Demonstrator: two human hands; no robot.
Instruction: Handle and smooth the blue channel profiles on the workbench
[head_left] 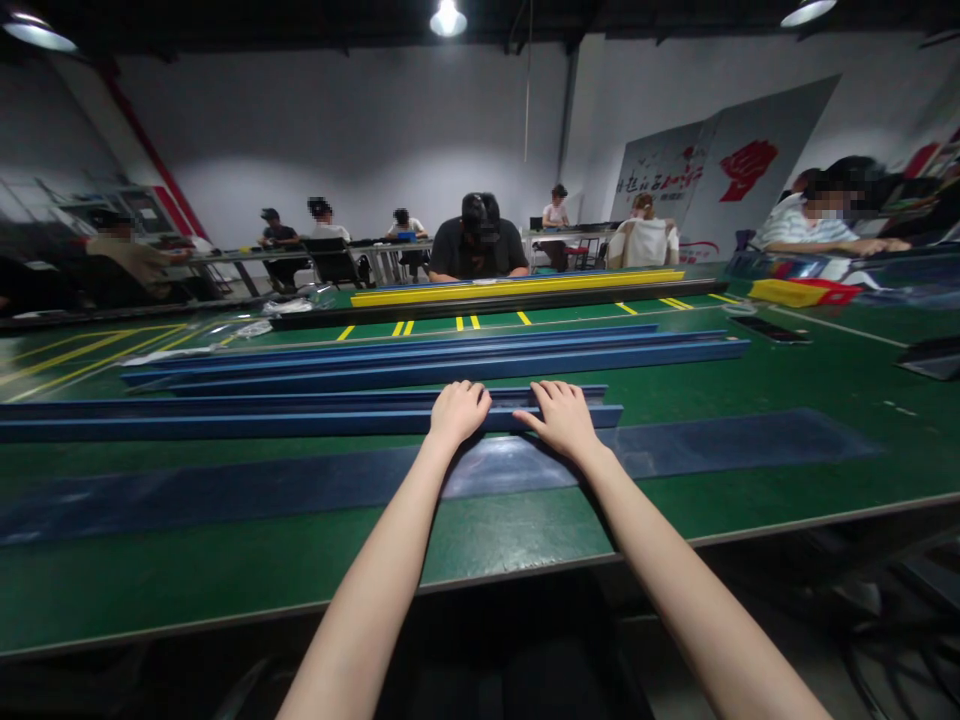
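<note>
Both my hands rest on a long blue channel strip (225,418) that lies across the green table (225,570). My left hand (456,410) has its fingers curled over the strip's near edge. My right hand (561,414) lies beside it, fingers bent over the same strip. Just in front of the strip a flat dark blue sheet (712,445) stretches along the table. Behind it lie more blue channel strips (450,360), side by side.
Farther back are a yellow strip (517,287) and a black strip (487,303). A person in black (478,250) sits across the table, and other people sit at tables behind and to the right. The table's near edge runs just below my forearms.
</note>
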